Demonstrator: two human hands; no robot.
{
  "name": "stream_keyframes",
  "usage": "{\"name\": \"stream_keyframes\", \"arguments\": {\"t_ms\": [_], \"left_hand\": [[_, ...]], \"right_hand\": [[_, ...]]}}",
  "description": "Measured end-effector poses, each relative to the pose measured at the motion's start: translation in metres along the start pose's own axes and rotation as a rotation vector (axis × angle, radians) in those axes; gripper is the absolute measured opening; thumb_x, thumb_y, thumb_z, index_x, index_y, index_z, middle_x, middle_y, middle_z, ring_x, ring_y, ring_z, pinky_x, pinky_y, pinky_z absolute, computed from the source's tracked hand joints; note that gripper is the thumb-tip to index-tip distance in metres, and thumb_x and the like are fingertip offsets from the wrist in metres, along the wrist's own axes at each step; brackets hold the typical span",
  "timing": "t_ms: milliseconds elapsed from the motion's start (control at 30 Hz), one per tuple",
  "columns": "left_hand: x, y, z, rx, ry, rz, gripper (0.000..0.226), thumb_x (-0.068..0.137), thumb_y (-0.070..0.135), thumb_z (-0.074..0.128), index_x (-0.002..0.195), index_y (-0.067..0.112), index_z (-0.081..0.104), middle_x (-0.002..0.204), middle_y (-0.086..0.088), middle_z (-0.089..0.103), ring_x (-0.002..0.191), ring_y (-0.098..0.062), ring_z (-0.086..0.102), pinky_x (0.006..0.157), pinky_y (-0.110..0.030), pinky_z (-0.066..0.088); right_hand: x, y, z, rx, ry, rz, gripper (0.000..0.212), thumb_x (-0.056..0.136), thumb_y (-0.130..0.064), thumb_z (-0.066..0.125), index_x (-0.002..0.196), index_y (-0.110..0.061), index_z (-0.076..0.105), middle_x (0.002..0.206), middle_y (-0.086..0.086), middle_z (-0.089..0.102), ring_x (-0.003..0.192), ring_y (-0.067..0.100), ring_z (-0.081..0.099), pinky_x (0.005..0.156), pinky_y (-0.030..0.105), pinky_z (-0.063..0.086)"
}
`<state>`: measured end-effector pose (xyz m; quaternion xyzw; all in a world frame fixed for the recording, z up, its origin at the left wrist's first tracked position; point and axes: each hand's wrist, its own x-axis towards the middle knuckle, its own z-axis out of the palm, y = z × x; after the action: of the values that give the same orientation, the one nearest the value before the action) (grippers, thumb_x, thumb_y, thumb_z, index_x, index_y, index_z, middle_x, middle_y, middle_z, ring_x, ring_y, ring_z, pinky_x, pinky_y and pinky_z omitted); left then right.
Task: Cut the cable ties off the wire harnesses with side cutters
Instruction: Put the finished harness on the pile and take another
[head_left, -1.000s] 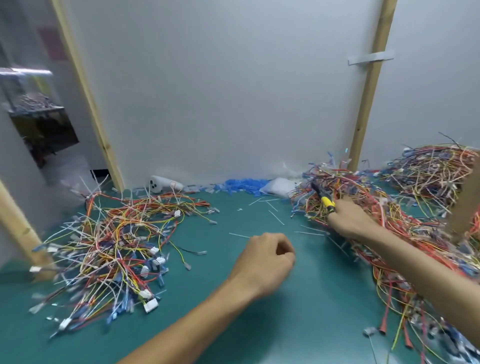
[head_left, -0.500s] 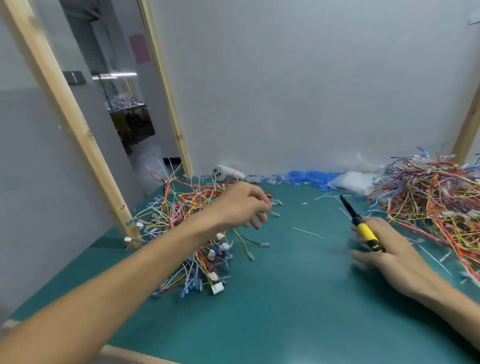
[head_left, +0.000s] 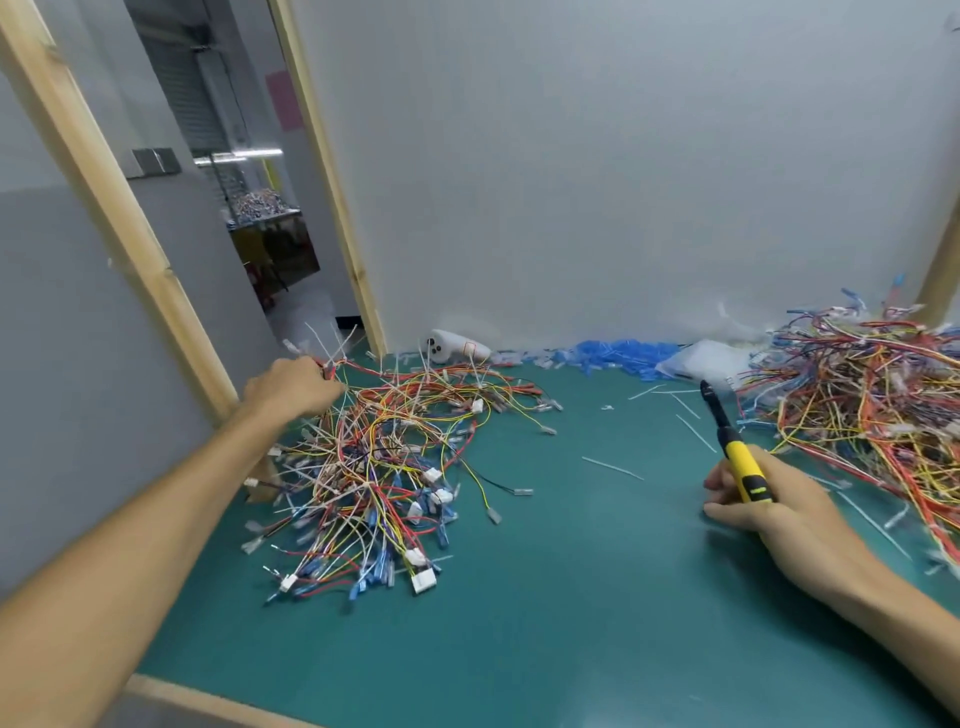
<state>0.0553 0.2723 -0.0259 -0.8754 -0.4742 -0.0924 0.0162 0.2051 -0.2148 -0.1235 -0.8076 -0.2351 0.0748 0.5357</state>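
Left hand (head_left: 293, 387) closed on wires at the far edge of the left harness pile (head_left: 384, 467); right hand (head_left: 769, 512) grips side cutters (head_left: 732, 449) over bare worktop (head_left: 571, 597) between piles.

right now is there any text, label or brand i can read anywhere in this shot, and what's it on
None can be read.
Side cutters: a dark band on the yellow handle, too blurred to read.
Pink sheet in the room beyond: no legible writing.
White device by the wall: markings too small.
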Motion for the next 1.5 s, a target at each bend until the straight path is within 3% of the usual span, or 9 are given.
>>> {"name": "stream_keyframes", "arguments": {"t_ms": [100, 267, 367, 567, 933, 1100, 1267, 1400, 1500], "left_hand": [[0.007, -0.001, 0.009, -0.250, -0.032, 0.012, 0.046, 0.092, 0.039, 0.077, 0.058, 0.011, 0.063, 0.089, 0.004, 0.070, 0.092, -0.020, 0.066, 0.097, -0.045, 0.054], [0.017, 0.004, -0.013, -1.067, -0.112, -0.180, 0.011, 0.094, 0.001, 0.071, 0.083, 0.001, 0.072, 0.068, -0.009, 0.074, 0.052, -0.017, 0.068, 0.047, -0.026, 0.055], [0.025, 0.008, -0.054, -1.290, 0.450, -0.176, 0.020, 0.097, 0.012, 0.069, 0.078, 0.013, 0.073, 0.079, -0.009, 0.074, 0.070, -0.013, 0.074, 0.068, -0.032, 0.063], [0.009, 0.022, -0.070, -0.381, 0.087, 0.289, 0.020, 0.085, 0.015, 0.081, 0.066, 0.020, 0.079, 0.060, 0.003, 0.071, 0.066, -0.019, 0.065, 0.064, -0.031, 0.057], [0.014, 0.045, -0.105, -0.556, 0.285, 0.479, 0.010, 0.090, 0.003, 0.076, 0.081, 0.007, 0.078, 0.079, -0.015, 0.072, 0.076, -0.028, 0.065, 0.074, -0.036, 0.054], [-0.006, 0.050, -0.114, -0.549, -0.686, 0.506, 0.036, 0.098, 0.019, 0.060, 0.063, 0.011, 0.065, 0.055, -0.005, 0.042, 0.049, -0.020, 0.038, 0.052, -0.030, 0.037], [-0.028, 0.065, -0.112, -1.052, -0.543, 0.581, 0.023, 0.102, 0.014, 0.056, 0.122, 0.006, 0.062, 0.055, -0.005, 0.047, 0.043, -0.014, 0.040, 0.048, -0.026, 0.041], [-0.080, 0.075, -0.072, -0.022, -0.863, 1.035, 0.033, 0.089, -0.004, 0.065, 0.107, 0.022, 0.074, 0.104, -0.005, 0.067, 0.092, -0.018, 0.067, 0.082, -0.043, 0.059], [-0.116, 0.082, -0.064, -0.032, -0.856, 0.995, 0.039, 0.068, 0.006, 0.060, 0.105, 0.016, 0.068, 0.119, -0.007, 0.055, 0.107, -0.019, 0.059, 0.094, -0.051, 0.051]], "right_hand": [[0.001, 0.000, 0.000, 0.004, -0.004, 0.000, 0.028, 0.079, 0.007, 0.077, 0.086, -0.017, 0.063, 0.096, 0.001, 0.072, 0.096, 0.029, 0.067, 0.090, 0.046, 0.050], [0.003, 0.001, -0.003, 0.021, 0.003, 0.012, 0.028, 0.080, 0.007, 0.075, 0.082, -0.018, 0.062, 0.093, 0.003, 0.072, 0.093, 0.030, 0.065, 0.091, 0.048, 0.049], [0.006, 0.005, -0.003, 0.011, -0.007, 0.016, 0.026, 0.080, 0.005, 0.076, 0.084, -0.018, 0.064, 0.093, 0.002, 0.073, 0.094, 0.031, 0.065, 0.088, 0.045, 0.048], [0.009, 0.006, -0.001, -0.007, -0.022, 0.014, 0.035, 0.080, 0.004, 0.077, 0.080, -0.029, 0.063, 0.089, -0.006, 0.072, 0.091, 0.026, 0.067, 0.083, 0.042, 0.050], [0.010, 0.007, -0.001, -0.003, -0.016, 0.020, 0.030, 0.079, 0.005, 0.076, 0.081, -0.022, 0.062, 0.090, 0.000, 0.073, 0.088, 0.027, 0.068, 0.075, 0.038, 0.048], [0.008, 0.003, -0.001, -0.019, -0.027, 0.028, 0.038, 0.078, 0.003, 0.077, 0.077, -0.032, 0.063, 0.090, 0.002, 0.073, 0.088, 0.026, 0.066, 0.082, 0.043, 0.052], [0.006, 0.002, -0.002, -0.014, -0.012, 0.023, 0.033, 0.077, 0.006, 0.077, 0.077, -0.023, 0.063, 0.085, -0.002, 0.073, 0.087, 0.027, 0.066, 0.082, 0.044, 0.053], [0.005, -0.001, -0.003, -0.036, -0.011, 0.003, 0.031, 0.075, 0.005, 0.078, 0.074, -0.022, 0.063, 0.084, 0.001, 0.073, 0.086, 0.030, 0.065, 0.084, 0.046, 0.053], [0.002, -0.006, -0.001, -0.066, -0.030, -0.021, 0.022, 0.065, -0.015, 0.078, 0.073, -0.028, 0.062, 0.082, 0.002, 0.072, 0.083, 0.030, 0.064, 0.082, 0.047, 0.052]]}}
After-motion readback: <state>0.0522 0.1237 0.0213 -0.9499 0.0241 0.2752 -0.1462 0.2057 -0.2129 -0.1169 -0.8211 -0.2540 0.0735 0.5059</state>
